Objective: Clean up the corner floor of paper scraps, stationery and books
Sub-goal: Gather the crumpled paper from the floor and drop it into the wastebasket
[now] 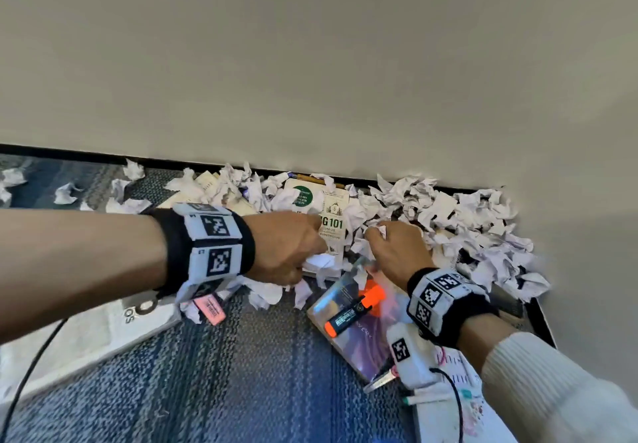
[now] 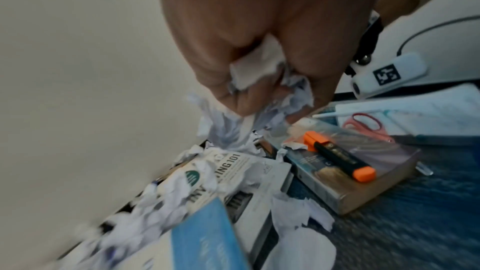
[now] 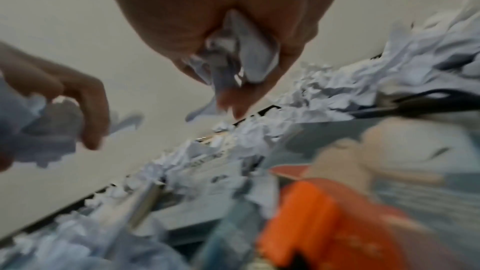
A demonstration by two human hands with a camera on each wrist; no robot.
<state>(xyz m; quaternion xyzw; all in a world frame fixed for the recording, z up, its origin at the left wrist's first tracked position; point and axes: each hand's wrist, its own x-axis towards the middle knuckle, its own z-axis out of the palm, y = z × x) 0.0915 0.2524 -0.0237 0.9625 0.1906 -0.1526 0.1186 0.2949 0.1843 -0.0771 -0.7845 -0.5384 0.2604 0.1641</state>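
Blue carpet floor (image 1: 214,373) meets a pale wall (image 1: 310,62); paper scraps (image 1: 448,211) heap along the baseboard from 10 to 2 o'clock. Left hand (image 1: 286,245) and right hand (image 1: 397,249) each clench crumpled scraps. An orange highlighter (image 1: 355,311) lies on a book (image 1: 359,339) at 5 o'clock.

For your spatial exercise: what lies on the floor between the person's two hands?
In the head view, the white "101" book and paper scraps lie between the left hand and right hand.

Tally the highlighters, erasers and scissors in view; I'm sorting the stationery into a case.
Highlighters: 1, the orange highlighter
Erasers: 1, the pink eraser
Scissors: 1, the red-handled scissors
Total: 3
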